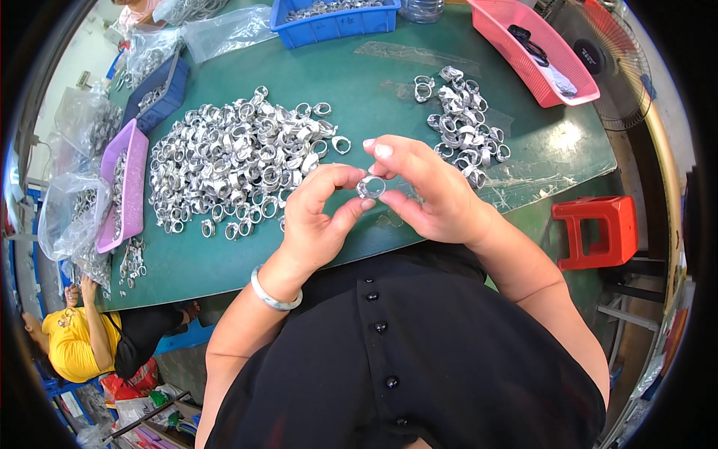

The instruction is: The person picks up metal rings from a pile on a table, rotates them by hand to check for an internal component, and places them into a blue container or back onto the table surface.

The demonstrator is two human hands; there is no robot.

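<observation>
Between my two hands, just above the table's near edge, is one silver hose clamp (362, 189), a small metal ring. My left hand (314, 217) pinches its left side with thumb and forefinger. From the other side, my right hand (441, 187) grips the ring with its thumb and fingers; the exact fingertip contact is partly hidden. A large heap of similar clamps (232, 153) lies on the green table beyond my left hand. Past my right hand sits a smaller group of clamps (467, 120).
Blue bins (340, 26) and a purple tray (131, 187) hold more metal parts. A pink basket (516, 56) with black-handled scissors is at the far right, near a fan (598, 56). A red stool (598, 232) stands right. A person in yellow (82, 344) sits left.
</observation>
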